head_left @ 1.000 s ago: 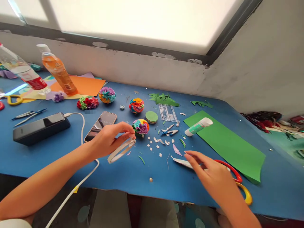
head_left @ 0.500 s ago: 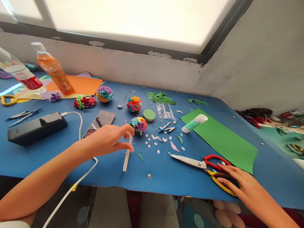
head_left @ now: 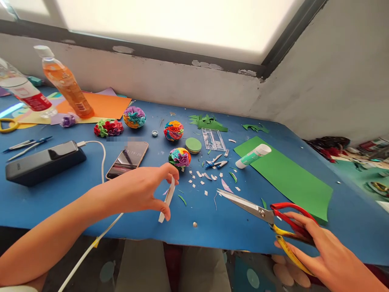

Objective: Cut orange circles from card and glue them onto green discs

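A narrow white paper strip (head_left: 167,199) is pinched in my left hand (head_left: 146,188), tilted just above the blue table. My right hand (head_left: 326,251) has its fingers through the red and yellow handles of a pair of scissors (head_left: 255,210); the blades point left and look nearly together. Beyond my left hand sits a multicoloured ruffled paper ball (head_left: 180,157). Small white paper scraps (head_left: 199,174) lie scattered between the strip and the scissors. A glue stick (head_left: 253,156) rests on a green sheet (head_left: 291,182) beyond the blades.
A phone (head_left: 129,158) and a black power bank (head_left: 45,162) with a white cable lie left. Two bottles, one of orange drink (head_left: 67,87), stand at the back left. A compass (head_left: 216,163), green paper circles (head_left: 193,144) and a clear stencil (head_left: 213,140) are near the middle.
My right hand has closed around the scissors' handles and lifted them at the handle end. My left hand has moved slightly nearer, and the white strip is tilted differently.
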Available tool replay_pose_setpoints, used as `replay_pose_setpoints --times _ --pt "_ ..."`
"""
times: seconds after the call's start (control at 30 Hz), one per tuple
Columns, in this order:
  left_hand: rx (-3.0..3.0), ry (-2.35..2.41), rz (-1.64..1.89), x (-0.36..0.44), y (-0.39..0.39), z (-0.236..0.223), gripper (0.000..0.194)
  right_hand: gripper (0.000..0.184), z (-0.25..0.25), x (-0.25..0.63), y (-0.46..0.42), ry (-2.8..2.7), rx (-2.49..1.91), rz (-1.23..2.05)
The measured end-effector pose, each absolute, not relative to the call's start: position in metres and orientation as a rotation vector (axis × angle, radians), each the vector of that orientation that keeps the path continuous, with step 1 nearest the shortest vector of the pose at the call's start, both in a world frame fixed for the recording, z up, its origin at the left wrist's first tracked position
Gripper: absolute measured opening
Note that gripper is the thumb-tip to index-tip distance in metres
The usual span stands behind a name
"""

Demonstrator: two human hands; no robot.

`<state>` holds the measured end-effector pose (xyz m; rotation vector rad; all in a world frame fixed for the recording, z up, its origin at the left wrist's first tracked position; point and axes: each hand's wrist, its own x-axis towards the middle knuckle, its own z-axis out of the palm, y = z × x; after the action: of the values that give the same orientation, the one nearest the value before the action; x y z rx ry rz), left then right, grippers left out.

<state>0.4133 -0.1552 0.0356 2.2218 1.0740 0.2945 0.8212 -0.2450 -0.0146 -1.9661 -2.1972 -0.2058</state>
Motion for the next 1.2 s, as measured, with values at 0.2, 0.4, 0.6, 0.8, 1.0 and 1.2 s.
replay_pose_setpoints --times 0.2,0.4,0.6,0.8,1.0,1.2 --pt "2.295 1.080 0.344 0.417 -0.158 0.027 0.051 0.051 0.013 0.785 -0.233 -2.413 -1.719 -0.128" --pt "2.365 1.101 0.402 0.418 -0.160 0.018 0.061 0.034 0.024 0.755 -0.222 -2.559 -1.479 -0.256" --pt "2.343 1.097 0.394 0.420 -0.164 0.022 0.060 0.036 0.015 0.748 -0.223 -2.574 -1.445 -0.330" --pt "2.380 1.079 0.434 0.420 -0.165 0.021 0.059 0.034 0.010 0.747 -0.222 -2.596 -1.441 -0.360" --pt "2.451 1.060 0.483 0.421 -0.165 0.017 0.058 0.026 0.020 0.730 -0.218 -2.665 -1.264 -0.463" --pt "2.449 1.073 0.449 0.422 -0.166 0.020 0.057 0.029 0.017 0.730 -0.218 -2.649 -1.345 -0.388"
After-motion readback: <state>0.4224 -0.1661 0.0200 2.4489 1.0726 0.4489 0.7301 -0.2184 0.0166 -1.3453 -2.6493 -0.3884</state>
